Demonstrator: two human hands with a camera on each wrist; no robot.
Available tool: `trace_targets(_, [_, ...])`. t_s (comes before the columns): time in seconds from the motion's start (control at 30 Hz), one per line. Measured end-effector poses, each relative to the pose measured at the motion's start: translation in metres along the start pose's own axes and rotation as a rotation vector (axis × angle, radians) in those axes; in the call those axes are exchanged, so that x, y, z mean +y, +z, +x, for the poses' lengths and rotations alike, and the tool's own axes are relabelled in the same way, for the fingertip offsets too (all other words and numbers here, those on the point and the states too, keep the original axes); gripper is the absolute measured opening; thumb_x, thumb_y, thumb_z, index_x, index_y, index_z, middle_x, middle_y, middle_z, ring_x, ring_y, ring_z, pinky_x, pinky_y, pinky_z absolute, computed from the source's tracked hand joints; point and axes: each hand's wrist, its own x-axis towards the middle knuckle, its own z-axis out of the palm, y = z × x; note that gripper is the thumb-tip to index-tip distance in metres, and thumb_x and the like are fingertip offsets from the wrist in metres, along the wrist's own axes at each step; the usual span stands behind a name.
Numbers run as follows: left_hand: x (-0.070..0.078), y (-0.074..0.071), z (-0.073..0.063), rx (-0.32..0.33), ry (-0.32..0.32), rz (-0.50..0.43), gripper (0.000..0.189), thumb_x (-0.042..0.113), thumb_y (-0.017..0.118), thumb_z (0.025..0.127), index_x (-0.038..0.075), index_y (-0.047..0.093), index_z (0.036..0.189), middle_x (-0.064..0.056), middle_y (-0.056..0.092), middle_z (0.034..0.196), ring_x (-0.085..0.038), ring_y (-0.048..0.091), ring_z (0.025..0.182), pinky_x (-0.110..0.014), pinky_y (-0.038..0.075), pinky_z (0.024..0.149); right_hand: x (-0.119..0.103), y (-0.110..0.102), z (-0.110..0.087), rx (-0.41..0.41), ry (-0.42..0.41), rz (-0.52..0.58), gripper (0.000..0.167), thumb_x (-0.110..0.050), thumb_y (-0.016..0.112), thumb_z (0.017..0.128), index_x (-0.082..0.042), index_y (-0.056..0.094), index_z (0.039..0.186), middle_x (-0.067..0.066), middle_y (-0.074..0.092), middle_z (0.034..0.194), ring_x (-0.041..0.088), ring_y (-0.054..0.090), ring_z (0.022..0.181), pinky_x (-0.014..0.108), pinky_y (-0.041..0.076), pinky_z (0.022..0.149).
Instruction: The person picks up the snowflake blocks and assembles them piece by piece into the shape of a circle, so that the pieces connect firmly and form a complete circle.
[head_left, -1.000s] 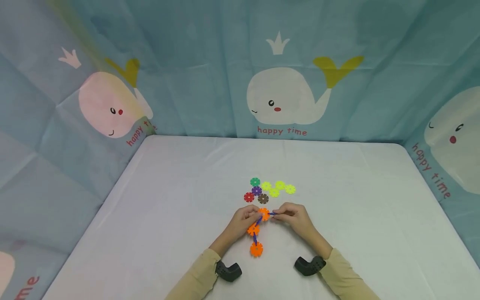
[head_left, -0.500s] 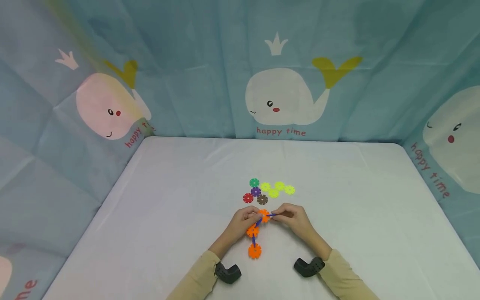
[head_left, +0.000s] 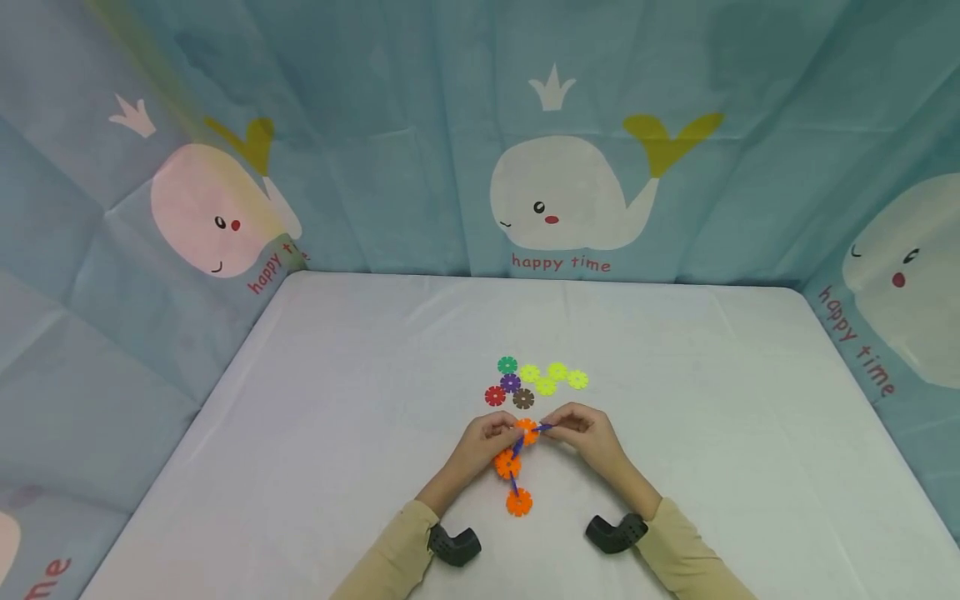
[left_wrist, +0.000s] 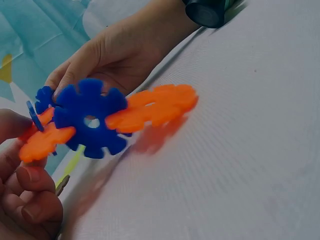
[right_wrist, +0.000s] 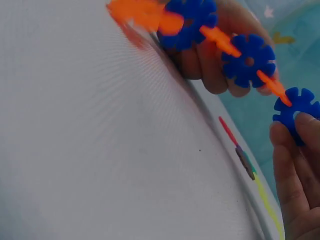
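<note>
A chain of notched plastic discs, orange and blue by turns, is slotted edge to edge between my hands. My left hand (head_left: 480,443) pinches it near the far orange disc (head_left: 527,431). From there the chain hangs toward me, past a middle orange disc (head_left: 507,465), down to the end orange disc (head_left: 518,502). In the right wrist view my right hand (right_wrist: 302,170) pinches the end blue disc (right_wrist: 286,116) between thumb and fingers. That disc meets the slim edge of an orange disc (right_wrist: 272,86); how deep the slot goes is unclear.
Beyond my hands lie loose discs: green (head_left: 507,365), purple (head_left: 510,383), red (head_left: 495,396), brown (head_left: 523,398) and several yellow ones (head_left: 557,372). They rest on a white-covered table (head_left: 360,375). A whale-print curtain (head_left: 420,167) stands behind and at both sides.
The chain's hanging end has swung a little to the right, and its lowest orange disc moved with it. Both hands keep their pinch and stay nearly in place.
</note>
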Motion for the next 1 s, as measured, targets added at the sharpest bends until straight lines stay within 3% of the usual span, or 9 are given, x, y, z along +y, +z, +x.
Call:
trace_targets(0.37, [-0.001, 0.001, 0.000, 0.002, 0.019, 0.035, 0.013, 0.006, 0.053, 0.089, -0.006, 0.056, 0.086, -0.002, 0.049, 0.066, -0.010, 0.041, 0.055, -0.017, 0.036, 0.051, 0.002, 0.001, 0.001, -0.035, 0.010, -0.060, 0.011, 0.020, 0.054, 0.078, 0.012, 0.056, 0.085, 0.026, 0.058, 0.086, 0.020, 0.060, 0.081, 0.026, 0.047, 0.072])
trace_targets(0.6, [0.000, 0.002, 0.000, -0.003, 0.045, 0.076, 0.014, 0.008, 0.053, 0.090, -0.005, 0.059, 0.091, -0.007, 0.053, 0.068, -0.008, 0.041, 0.055, -0.017, 0.035, 0.050, 0.019, -0.006, 0.000, -0.047, -0.038, -0.151, 0.015, 0.015, 0.059, 0.077, 0.003, 0.062, 0.086, 0.015, 0.063, 0.086, 0.023, 0.060, 0.077, 0.026, 0.048, 0.068])
trace_targets(0.67, [0.000, 0.002, 0.001, 0.014, 0.056, 0.073, 0.013, 0.007, 0.053, 0.090, -0.005, 0.059, 0.090, -0.009, 0.052, 0.067, -0.008, 0.040, 0.055, -0.017, 0.034, 0.050, 0.023, -0.011, 0.001, -0.033, -0.095, -0.252, 0.017, 0.011, 0.062, 0.077, -0.001, 0.064, 0.088, 0.010, 0.064, 0.088, 0.020, 0.058, 0.077, 0.026, 0.047, 0.067])
trace_targets(0.77, [0.000, 0.002, 0.001, 0.038, 0.058, 0.063, 0.013, 0.007, 0.053, 0.090, -0.005, 0.058, 0.090, -0.010, 0.050, 0.064, -0.009, 0.040, 0.055, -0.017, 0.034, 0.050, 0.025, -0.021, 0.003, 0.057, -0.178, -0.511, 0.021, 0.007, 0.065, 0.075, -0.004, 0.063, 0.094, 0.009, 0.062, 0.096, 0.020, 0.053, 0.082, 0.031, 0.043, 0.070])
trace_targets(0.87, [-0.001, 0.002, 0.001, 0.064, 0.039, 0.048, 0.012, 0.008, 0.054, 0.090, -0.004, 0.058, 0.090, -0.007, 0.048, 0.062, -0.009, 0.039, 0.053, -0.017, 0.033, 0.049, 0.027, -0.031, 0.001, 0.150, -0.115, -0.787, 0.032, -0.001, 0.068, 0.074, -0.002, 0.061, 0.105, 0.013, 0.057, 0.113, 0.022, 0.045, 0.086, 0.036, 0.037, 0.073])
trace_targets(1.0, [-0.003, 0.000, 0.001, 0.085, 0.011, -0.011, 0.013, 0.007, 0.054, 0.089, -0.005, 0.057, 0.090, -0.005, 0.047, 0.061, -0.013, 0.039, 0.049, -0.018, 0.034, 0.046, 0.026, -0.037, -0.002, 0.116, 0.014, -0.995, 0.039, -0.008, 0.067, 0.076, 0.004, 0.058, 0.112, 0.019, 0.049, 0.123, 0.024, 0.041, 0.083, 0.037, 0.034, 0.070])
